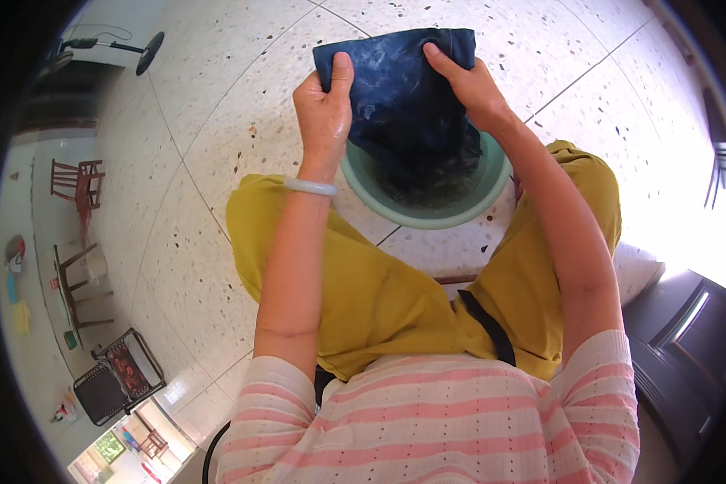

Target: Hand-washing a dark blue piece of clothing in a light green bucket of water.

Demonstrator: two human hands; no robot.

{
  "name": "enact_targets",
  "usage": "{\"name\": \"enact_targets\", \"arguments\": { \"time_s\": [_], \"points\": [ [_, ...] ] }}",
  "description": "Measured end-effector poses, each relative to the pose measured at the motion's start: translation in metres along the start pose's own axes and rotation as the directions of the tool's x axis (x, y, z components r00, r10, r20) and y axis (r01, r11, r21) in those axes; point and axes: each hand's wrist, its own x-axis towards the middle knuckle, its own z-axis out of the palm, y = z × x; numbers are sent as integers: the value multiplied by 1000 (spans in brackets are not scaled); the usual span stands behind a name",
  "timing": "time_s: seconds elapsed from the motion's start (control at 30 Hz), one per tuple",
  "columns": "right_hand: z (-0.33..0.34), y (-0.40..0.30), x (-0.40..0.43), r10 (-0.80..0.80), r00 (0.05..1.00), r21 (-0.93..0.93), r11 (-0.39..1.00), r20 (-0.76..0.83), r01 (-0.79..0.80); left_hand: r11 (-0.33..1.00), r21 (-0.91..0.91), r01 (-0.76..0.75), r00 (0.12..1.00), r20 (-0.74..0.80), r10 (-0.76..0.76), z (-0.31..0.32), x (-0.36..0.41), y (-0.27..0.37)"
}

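Note:
A wet dark-blue cloth, perhaps a garment, is stretched between my two hands, with whitish suds on its upper part. My left hand grips its left edge, thumb on top; a pale bangle circles that wrist. At the upper right corner my right hand pinches the cloth, thumb pressed on its face. The lower end hangs into a light-green plastic basin holding dark, cloudy water. The basin stands on the floor between my knees. My fingers behind the cloth are hidden.
Speckled terrazzo tiles surround the basin. Far left are a wooden chair, a small table and a black folding chair. A standing fan is at the upper left. A dark panelled door is at the right.

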Motion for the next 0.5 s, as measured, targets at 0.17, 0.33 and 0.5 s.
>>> {"name": "enact_targets", "arguments": {
  "time_s": [0.17, 0.33, 0.5],
  "points": [
    [70, 15, -54, -702, 703, -388, 619, 117, 683, 748, -378, 547, 837, 218, -502, -4, 2, -31],
    [45, 24, 6, -381, 924, -761, 607, -26, 229, 530, -527, 664, 717, 247, -652, 36, -21, -58],
    [65, 23, -9, -389, 921, -722, 642, -17, 258, 536, -485, 691, 694, 237, -680, 8, -3, -73]
  ]
}}
